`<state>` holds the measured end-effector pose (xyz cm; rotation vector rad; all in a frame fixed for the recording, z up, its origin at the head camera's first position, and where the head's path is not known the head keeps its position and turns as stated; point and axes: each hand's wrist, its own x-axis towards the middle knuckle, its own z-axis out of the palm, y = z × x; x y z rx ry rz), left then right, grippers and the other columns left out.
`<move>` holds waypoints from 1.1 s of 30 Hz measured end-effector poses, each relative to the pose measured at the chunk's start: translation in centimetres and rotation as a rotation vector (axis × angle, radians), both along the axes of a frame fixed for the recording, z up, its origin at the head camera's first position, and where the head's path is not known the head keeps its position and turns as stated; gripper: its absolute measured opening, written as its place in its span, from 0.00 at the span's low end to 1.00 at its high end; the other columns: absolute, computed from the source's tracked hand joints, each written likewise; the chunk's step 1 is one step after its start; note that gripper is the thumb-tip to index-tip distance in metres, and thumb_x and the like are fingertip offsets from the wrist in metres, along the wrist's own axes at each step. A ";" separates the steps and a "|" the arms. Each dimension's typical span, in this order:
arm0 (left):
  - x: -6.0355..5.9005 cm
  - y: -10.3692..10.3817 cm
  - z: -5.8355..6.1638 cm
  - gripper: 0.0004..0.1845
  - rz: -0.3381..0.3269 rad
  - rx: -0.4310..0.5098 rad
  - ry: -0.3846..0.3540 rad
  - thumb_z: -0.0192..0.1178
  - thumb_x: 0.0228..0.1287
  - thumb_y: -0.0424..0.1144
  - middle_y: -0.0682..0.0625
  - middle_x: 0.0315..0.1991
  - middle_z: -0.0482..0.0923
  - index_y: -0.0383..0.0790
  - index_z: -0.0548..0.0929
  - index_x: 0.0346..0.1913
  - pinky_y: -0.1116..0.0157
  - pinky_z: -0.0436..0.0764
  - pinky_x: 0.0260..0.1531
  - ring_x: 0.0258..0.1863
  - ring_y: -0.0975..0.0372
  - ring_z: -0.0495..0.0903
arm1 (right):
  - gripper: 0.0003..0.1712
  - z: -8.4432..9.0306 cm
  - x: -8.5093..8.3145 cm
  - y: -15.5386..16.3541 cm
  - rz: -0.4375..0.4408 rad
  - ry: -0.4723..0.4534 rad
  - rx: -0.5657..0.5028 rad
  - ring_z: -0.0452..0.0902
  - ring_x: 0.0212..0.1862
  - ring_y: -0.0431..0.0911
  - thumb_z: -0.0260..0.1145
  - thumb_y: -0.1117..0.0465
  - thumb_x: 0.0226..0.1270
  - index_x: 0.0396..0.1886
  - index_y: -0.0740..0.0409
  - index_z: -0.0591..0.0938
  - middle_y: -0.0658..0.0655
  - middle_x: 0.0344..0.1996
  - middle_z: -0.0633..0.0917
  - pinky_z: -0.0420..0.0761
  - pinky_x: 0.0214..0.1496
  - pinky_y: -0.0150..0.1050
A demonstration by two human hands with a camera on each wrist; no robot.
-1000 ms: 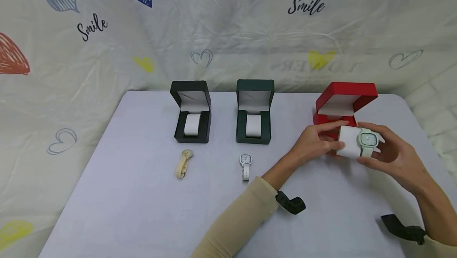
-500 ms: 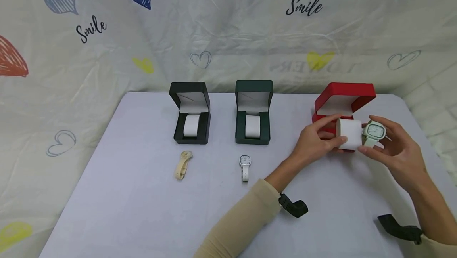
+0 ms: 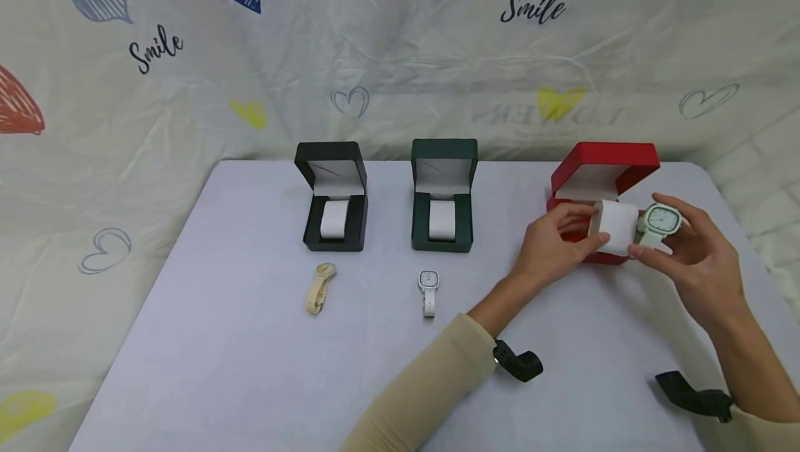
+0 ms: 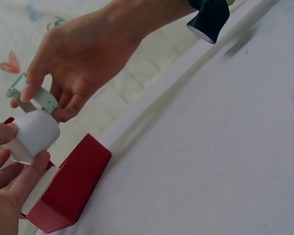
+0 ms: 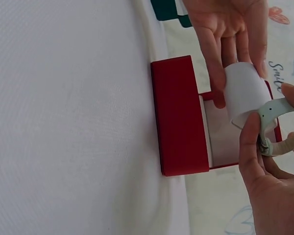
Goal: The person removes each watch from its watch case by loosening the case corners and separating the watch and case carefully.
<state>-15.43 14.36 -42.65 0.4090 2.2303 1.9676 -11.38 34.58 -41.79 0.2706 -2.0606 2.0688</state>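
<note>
Both hands: raised over the red box (image 3: 603, 178)
Left hand (image 3: 553, 244): fingers curled, gripping white cushion (image 3: 615, 227)
Right hand (image 3: 690, 257): fingertips pinching pale green watch (image 3: 659, 221)

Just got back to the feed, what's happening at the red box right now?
The left hand holds a white watch cushion over the open red box. The right hand pinches a pale green square-faced watch at the cushion's right end. Black and green boxes stand open behind two more watches.
</note>
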 end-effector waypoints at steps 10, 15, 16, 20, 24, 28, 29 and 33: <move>-0.3 0.6 -0.3 0.28 0.030 -0.137 0.177 0.74 0.64 0.37 0.54 0.64 0.80 0.45 0.82 0.67 0.85 0.79 0.48 0.62 0.74 0.78 | 0.45 0.0 -0.2 -0.1 0.003 0.010 -0.059 0.86 0.50 0.38 0.60 0.90 0.58 0.76 0.64 0.70 0.51 0.55 0.87 0.84 0.49 0.20; -0.3 0.8 -0.6 0.30 0.029 -0.132 0.171 0.72 0.66 0.35 0.51 0.66 0.78 0.43 0.79 0.71 0.86 0.79 0.42 0.64 0.68 0.79 | 0.45 0.2 -0.6 -0.4 0.026 0.017 -0.073 0.86 0.55 0.38 0.59 0.90 0.60 0.77 0.64 0.68 0.52 0.59 0.88 0.84 0.52 0.22; -0.4 0.9 -0.7 0.31 0.032 -0.138 0.176 0.72 0.66 0.36 0.51 0.66 0.79 0.43 0.78 0.71 0.86 0.79 0.42 0.64 0.68 0.80 | 0.44 0.2 -0.6 -0.4 0.031 0.015 -0.074 0.86 0.55 0.38 0.59 0.90 0.60 0.77 0.64 0.68 0.51 0.60 0.87 0.84 0.52 0.22; -0.3 0.9 -1.0 0.31 0.047 -0.165 0.203 0.73 0.65 0.36 0.51 0.65 0.79 0.43 0.78 0.71 0.87 0.79 0.41 0.60 0.69 0.81 | 0.44 0.1 -0.7 -0.4 0.028 -0.004 -0.048 0.86 0.54 0.37 0.60 0.89 0.61 0.77 0.62 0.69 0.49 0.59 0.88 0.83 0.51 0.21; -0.3 1.0 -1.1 0.31 0.065 -0.188 0.231 0.73 0.65 0.37 0.52 0.64 0.80 0.44 0.79 0.70 0.87 0.78 0.40 0.53 0.71 0.83 | 0.45 -0.1 -0.7 -0.3 0.007 -0.017 0.003 0.85 0.52 0.35 0.62 0.87 0.61 0.77 0.59 0.69 0.47 0.58 0.88 0.83 0.50 0.19; -0.4 1.1 -1.2 0.30 0.073 -0.197 0.249 0.74 0.64 0.37 0.51 0.63 0.81 0.44 0.79 0.70 0.88 0.77 0.39 0.49 0.72 0.83 | 0.45 -0.1 -0.8 -0.3 -0.004 -0.016 0.022 0.85 0.51 0.34 0.63 0.87 0.61 0.77 0.58 0.69 0.46 0.57 0.88 0.83 0.49 0.19; -0.4 1.2 -1.2 0.30 0.075 -0.199 0.255 0.74 0.64 0.37 0.51 0.63 0.81 0.43 0.80 0.69 0.88 0.77 0.39 0.49 0.72 0.83 | 0.45 -0.2 -0.8 -0.3 -0.005 -0.016 0.022 0.85 0.51 0.34 0.63 0.87 0.61 0.77 0.58 0.69 0.46 0.57 0.88 0.83 0.49 0.19; -0.5 1.4 -1.4 0.30 0.089 -0.224 0.281 0.75 0.63 0.37 0.50 0.61 0.82 0.43 0.81 0.68 0.89 0.77 0.39 0.48 0.72 0.83 | 0.45 -0.2 -0.8 -0.2 -0.013 -0.027 0.040 0.85 0.52 0.34 0.63 0.86 0.62 0.77 0.57 0.69 0.45 0.57 0.87 0.82 0.48 0.18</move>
